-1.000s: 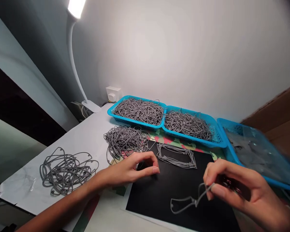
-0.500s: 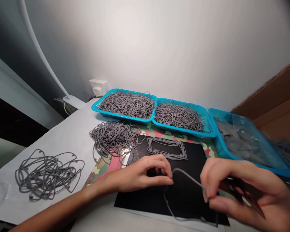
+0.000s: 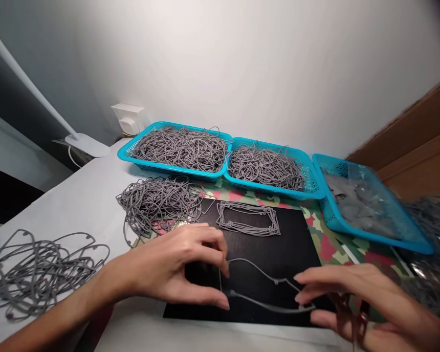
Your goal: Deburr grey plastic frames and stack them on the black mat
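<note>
so the loose gray frame (image 3: 278, 309) is near the front of the black sheet (image 3: 297, 239), kinda wavy, between both hands. left hand (image 3: 179, 264) has thumb and fingers apart around one end, can't really tell if they're touching it. right hand (image 3: 385, 298) has its fingers spread at the other end, shiny dark tool (image 3: 363, 315) tucked in the palm. neat frame stack (image 3: 247, 228) sits just behind.
</note>
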Demonstrator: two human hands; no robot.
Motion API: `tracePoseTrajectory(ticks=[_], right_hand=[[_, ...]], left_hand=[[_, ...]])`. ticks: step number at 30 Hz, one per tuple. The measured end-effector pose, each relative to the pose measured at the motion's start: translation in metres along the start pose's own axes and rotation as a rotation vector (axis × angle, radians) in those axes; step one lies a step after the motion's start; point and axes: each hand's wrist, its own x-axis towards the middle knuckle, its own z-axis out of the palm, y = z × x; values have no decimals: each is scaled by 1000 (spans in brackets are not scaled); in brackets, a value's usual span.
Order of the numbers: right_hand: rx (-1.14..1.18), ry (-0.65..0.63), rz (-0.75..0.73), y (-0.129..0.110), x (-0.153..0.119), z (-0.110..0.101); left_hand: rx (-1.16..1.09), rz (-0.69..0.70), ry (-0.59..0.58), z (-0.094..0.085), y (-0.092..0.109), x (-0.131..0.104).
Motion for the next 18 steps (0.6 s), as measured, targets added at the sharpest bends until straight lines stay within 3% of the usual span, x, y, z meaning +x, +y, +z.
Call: tracePoseTrajectory(ticks=[3,7,13,18], right_hand=[[9,-45,85,15,-7,16],[16,-14,210,26,-8,36],[87,-81,219,14,-14,57],[6,-146,221,6,-10,58]], left_hand=[[51,-46,-57,5,-7,-1],[83,-151,-13,17,-18,-1],[26,-234,-64,24,-24,-3],[-15,-277,-117,20,-23,-2]])
